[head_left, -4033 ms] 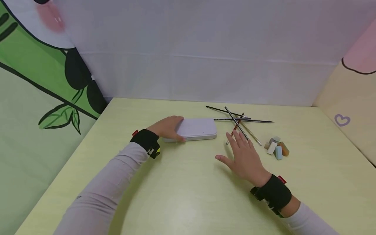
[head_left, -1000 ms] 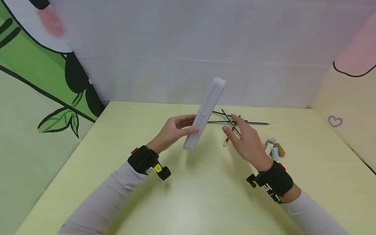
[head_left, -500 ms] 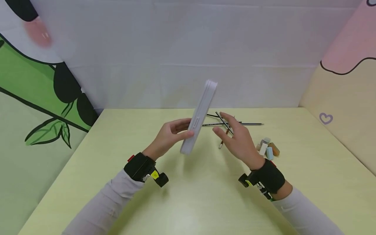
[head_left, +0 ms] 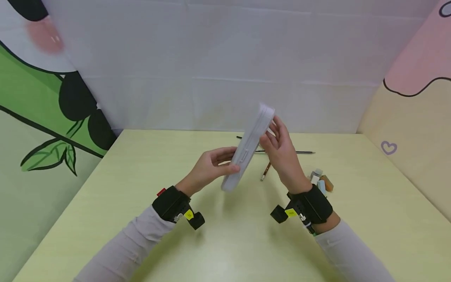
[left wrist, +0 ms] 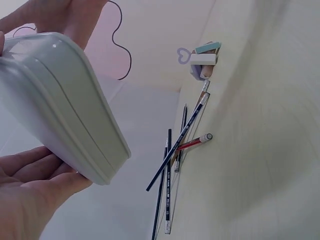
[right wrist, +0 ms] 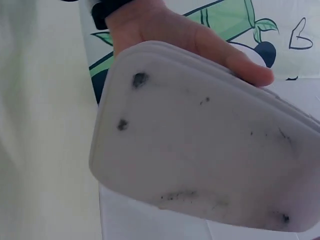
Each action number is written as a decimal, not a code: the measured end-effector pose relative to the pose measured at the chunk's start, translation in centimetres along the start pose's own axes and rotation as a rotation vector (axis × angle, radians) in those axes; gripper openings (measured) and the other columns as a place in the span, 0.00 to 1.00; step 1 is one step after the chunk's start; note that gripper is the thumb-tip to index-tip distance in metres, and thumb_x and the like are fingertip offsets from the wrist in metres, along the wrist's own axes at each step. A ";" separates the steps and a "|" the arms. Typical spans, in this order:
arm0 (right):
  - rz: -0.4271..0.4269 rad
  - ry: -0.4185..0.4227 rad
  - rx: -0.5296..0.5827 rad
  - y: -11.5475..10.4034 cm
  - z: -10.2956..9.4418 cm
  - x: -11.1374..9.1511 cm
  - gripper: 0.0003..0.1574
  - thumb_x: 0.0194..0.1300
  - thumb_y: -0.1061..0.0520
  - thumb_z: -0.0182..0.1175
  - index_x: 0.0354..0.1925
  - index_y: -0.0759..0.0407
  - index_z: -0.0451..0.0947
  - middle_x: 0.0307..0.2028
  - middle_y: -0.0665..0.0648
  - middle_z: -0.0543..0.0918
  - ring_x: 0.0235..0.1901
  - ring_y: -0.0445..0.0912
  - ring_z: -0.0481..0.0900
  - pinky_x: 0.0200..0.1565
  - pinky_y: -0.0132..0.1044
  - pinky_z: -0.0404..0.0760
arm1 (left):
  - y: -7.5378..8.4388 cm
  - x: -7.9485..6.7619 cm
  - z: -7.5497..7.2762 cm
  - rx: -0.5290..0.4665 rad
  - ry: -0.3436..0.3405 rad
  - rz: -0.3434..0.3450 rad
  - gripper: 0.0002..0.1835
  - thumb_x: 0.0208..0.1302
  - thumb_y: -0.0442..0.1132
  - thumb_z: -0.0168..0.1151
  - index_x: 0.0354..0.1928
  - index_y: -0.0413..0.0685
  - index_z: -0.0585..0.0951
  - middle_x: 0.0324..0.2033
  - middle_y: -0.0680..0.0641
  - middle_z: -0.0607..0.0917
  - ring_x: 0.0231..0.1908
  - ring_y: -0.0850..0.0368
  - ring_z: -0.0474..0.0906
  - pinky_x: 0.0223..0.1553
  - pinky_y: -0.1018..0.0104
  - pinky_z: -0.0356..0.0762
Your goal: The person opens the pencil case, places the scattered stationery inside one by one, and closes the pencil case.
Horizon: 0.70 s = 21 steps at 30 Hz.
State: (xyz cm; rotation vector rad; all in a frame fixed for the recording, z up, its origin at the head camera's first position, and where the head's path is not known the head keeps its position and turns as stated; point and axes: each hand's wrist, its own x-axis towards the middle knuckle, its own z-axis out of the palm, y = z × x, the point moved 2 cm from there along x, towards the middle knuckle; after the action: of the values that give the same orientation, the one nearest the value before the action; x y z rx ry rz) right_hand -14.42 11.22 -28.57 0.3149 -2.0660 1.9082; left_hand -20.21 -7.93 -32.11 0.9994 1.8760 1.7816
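A white pencil case (head_left: 246,152), closed, is held tilted above the table. My left hand (head_left: 213,166) grips its lower end, thumb on the near long side and fingers behind. My right hand (head_left: 282,152) is at the upper end, its thumb at the near edge and its fingers curled round the far side. Dark smudges mark the broad face of the case (right wrist: 200,145) in the right wrist view. On the table behind lie several crossed pencils (left wrist: 168,185), partly hidden by the case and right hand in the head view.
Several small erasers (head_left: 325,183), white, blue and orange-brown among them, lie clustered beyond my right wrist. The pale yellow table (head_left: 158,156) ends at a white cloth backdrop (head_left: 211,70). Printed side panels stand left and right.
My left hand has lifted the pencil case off the table and turned it onto a slant. My right hand, earlier apart from it, has moved left and up to its upper end.
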 end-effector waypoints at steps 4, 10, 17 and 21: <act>-0.034 0.013 0.099 -0.5 0.5 0.3 0.64 0.44 0.25 0.56 0.70 0.48 0.43 0.68 0.53 0.55 0.64 0.42 0.56 0.67 0.46 0.58 | -0.1 0.0 0.5 -0.004 -0.013 0.006 0.37 0.50 0.51 0.68 0.61 0.46 0.68 0.57 0.41 0.73 0.54 0.49 0.70 0.55 0.50 0.73; -0.048 0.014 0.137 -1.0 0.7 0.7 0.63 0.43 0.25 0.56 0.68 0.53 0.48 0.64 0.55 0.61 0.60 0.46 0.61 0.67 0.45 0.58 | -0.2 0.3 0.7 -0.009 -0.013 0.023 0.36 0.51 0.51 0.67 0.61 0.47 0.69 0.57 0.42 0.74 0.55 0.49 0.70 0.53 0.51 0.74; -0.017 0.032 0.160 -1.5 0.9 0.8 0.63 0.42 0.24 0.54 0.68 0.53 0.48 0.63 0.59 0.60 0.58 0.46 0.61 0.68 0.45 0.56 | -0.2 0.5 0.9 -0.009 -0.006 0.021 0.38 0.48 0.54 0.68 0.61 0.47 0.69 0.56 0.42 0.74 0.54 0.51 0.71 0.54 0.51 0.74; -0.010 0.041 0.182 -1.7 1.0 0.9 0.62 0.42 0.24 0.55 0.67 0.53 0.49 0.60 0.57 0.63 0.56 0.47 0.62 0.67 0.46 0.56 | -0.3 0.4 1.2 -0.041 -0.002 0.012 0.40 0.47 0.54 0.69 0.61 0.46 0.68 0.57 0.41 0.74 0.54 0.50 0.70 0.55 0.52 0.74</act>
State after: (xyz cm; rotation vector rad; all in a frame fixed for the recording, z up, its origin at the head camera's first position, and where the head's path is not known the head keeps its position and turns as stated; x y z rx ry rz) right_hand -14.70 10.11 -26.76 0.3242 -1.8658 2.0830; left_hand -19.75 -6.82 -32.43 0.9993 1.8289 1.8176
